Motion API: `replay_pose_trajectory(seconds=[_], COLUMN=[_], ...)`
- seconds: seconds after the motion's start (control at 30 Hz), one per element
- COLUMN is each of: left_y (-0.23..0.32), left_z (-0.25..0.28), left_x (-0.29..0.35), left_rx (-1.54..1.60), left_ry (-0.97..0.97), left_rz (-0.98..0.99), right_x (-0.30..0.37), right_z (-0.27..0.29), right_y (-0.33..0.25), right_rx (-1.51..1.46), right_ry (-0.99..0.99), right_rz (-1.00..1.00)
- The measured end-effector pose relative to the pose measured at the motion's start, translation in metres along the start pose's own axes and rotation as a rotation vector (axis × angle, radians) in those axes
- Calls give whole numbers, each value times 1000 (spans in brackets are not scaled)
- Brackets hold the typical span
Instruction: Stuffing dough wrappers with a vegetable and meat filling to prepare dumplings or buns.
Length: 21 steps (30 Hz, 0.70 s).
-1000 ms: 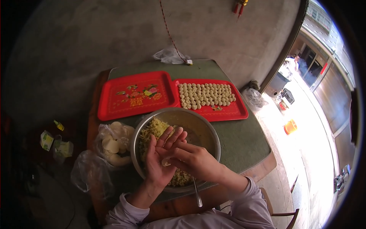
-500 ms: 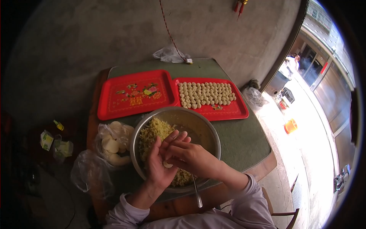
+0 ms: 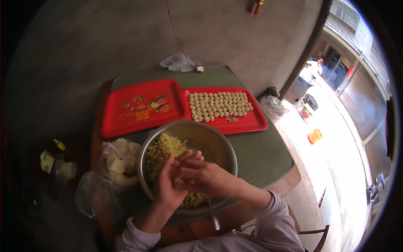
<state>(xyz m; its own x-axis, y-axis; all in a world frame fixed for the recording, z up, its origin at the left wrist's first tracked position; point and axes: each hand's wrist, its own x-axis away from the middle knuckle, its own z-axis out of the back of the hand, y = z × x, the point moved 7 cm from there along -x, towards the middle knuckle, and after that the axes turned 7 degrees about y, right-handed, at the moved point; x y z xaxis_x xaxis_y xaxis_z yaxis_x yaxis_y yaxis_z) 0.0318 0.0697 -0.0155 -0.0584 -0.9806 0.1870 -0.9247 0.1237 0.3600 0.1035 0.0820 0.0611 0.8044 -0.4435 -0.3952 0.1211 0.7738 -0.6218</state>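
Above the near part of a large steel bowl point(image 3: 232, 157), my two hands meet around a small pale dumpling point(image 3: 180, 182), which the fingers mostly hide. My left hand point(image 3: 168, 180) cups it from below, palm up with the fingers curled. From the right, my right hand point(image 3: 205, 175) closes its fingers over it. Crumbly yellow filling point(image 3: 166, 147) is heaped along the left side of the bowl, with more at the near side. A metal spoon point(image 3: 215, 219) leans out over the near rim, its handle toward me.
Left of the bowl, round dough wrappers point(image 3: 116, 164) lie in a clear plastic bag. Behind it sit a patterned red tray point(image 3: 119, 122) and a second red tray point(image 3: 256, 124) with rows of small dumplings point(image 3: 218, 105). These stand on a green-topped table point(image 3: 264, 157). An open doorway lies right.
The view has shifted slightly, so the table things sit a little lower and further left. My right fingers now cover more of the dumpling in my left palm.
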Motion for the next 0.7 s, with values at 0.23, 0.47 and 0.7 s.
replay_pose_trajectory(seconds=[0.23,0.47,0.7], left_y=[4,5,25], left_z=[1,-4,-8], left_x=[1,-1,1], left_rx=[-35,-49,22], left_ry=[23,-22,-79], left_rz=[-18,-50,-70], right_x=[7,10,10], right_z=[-3,-4,42], right_y=[-3,-2,12], right_rx=[107,171,-68], right_ry=[115,131,168], right_rz=[90,93,-10])
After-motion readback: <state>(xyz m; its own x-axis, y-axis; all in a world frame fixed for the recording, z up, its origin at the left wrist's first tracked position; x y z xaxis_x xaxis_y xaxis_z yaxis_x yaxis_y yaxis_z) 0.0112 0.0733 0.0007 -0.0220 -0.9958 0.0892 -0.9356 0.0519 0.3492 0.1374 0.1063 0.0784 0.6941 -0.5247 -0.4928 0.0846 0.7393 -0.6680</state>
